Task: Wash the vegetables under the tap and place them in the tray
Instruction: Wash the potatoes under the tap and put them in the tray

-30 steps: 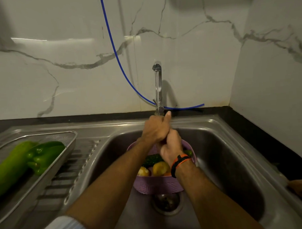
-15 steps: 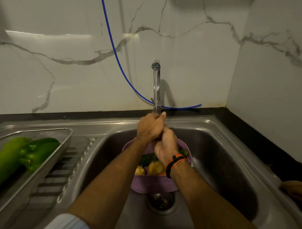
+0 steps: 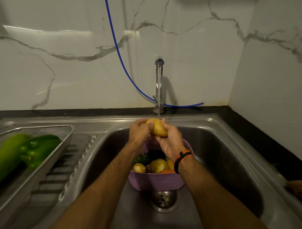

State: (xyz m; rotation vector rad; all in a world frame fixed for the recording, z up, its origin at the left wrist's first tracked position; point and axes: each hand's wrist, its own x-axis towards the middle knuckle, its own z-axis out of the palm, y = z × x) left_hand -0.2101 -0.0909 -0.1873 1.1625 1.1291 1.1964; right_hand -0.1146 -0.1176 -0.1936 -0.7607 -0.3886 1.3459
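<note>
Both hands, left grip (image 3: 139, 132) and right grip (image 3: 170, 141), are clasping a yellow-brown potato (image 3: 157, 129) under the steel tap's stream (image 3: 158, 103), above the purple basket (image 3: 156, 182) sitting mid-basin; steel mesh tray (image 3: 68, 135) lying well left.

A home kitchen, this: a stainless steel sink (image 3: 217, 146) with ribbed drainboard (image 3: 66, 170) to its left, a running tap (image 3: 158, 86) behind it, marble-look wall tiles (image 3: 75, 65) above, dark countertop (image 3: 268, 135) to its right.
</note>
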